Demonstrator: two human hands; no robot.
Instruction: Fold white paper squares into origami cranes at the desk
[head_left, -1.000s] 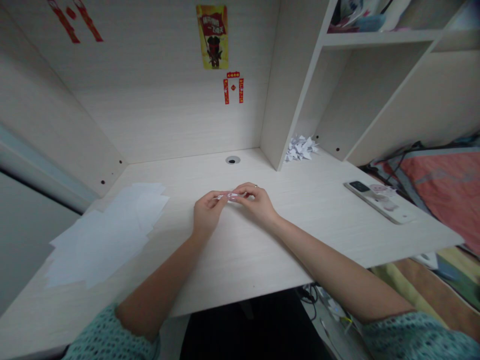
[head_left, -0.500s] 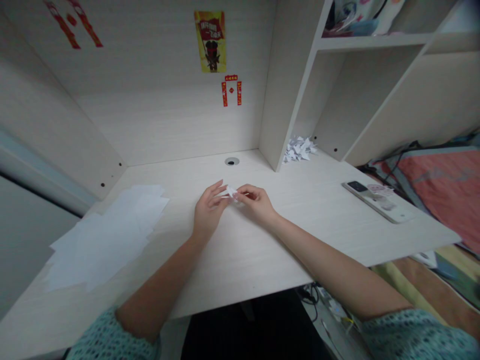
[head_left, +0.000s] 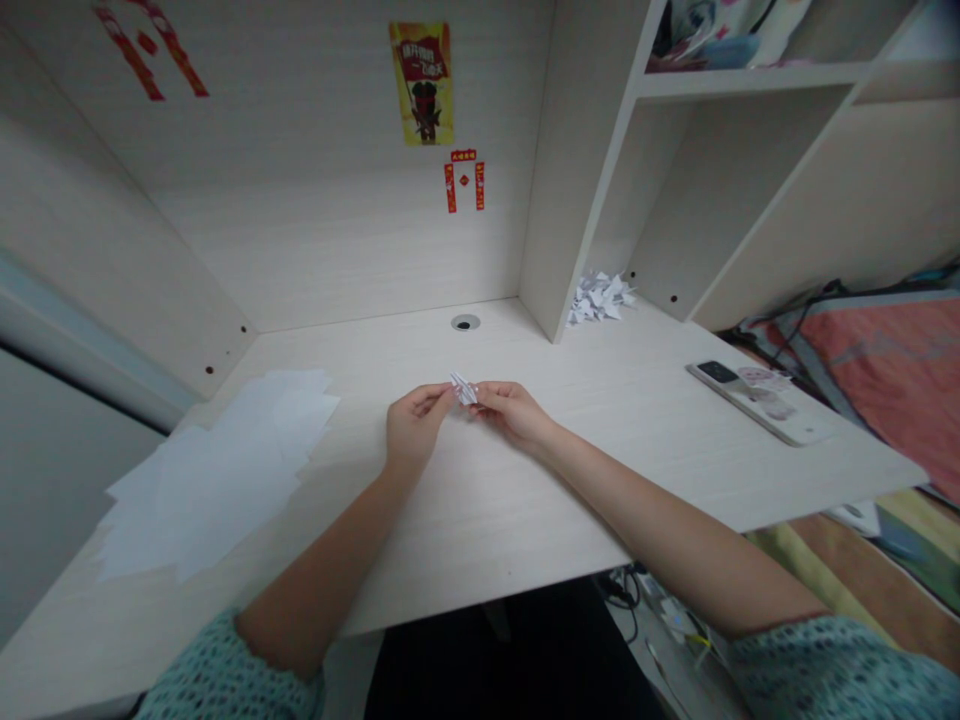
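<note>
A small folded piece of white paper (head_left: 463, 388) is pinched between both hands just above the middle of the pale wooden desk (head_left: 480, 510). My left hand (head_left: 412, 428) grips its left end with curled fingers. My right hand (head_left: 511, 408) grips its right end, thumb and fingertips pressed together. The paper's pointed tip sticks up between the two hands.
Several loose white sheets (head_left: 217, 465) lie spread on the desk's left side. A heap of small folded paper pieces (head_left: 598, 296) sits in the shelf nook at back right. A phone (head_left: 757, 402) lies near the right edge. A cable hole (head_left: 465, 322) is at the back.
My left fingers, spread open half a second ago, have closed on the paper again. The folded piece now points upward between the hands.
</note>
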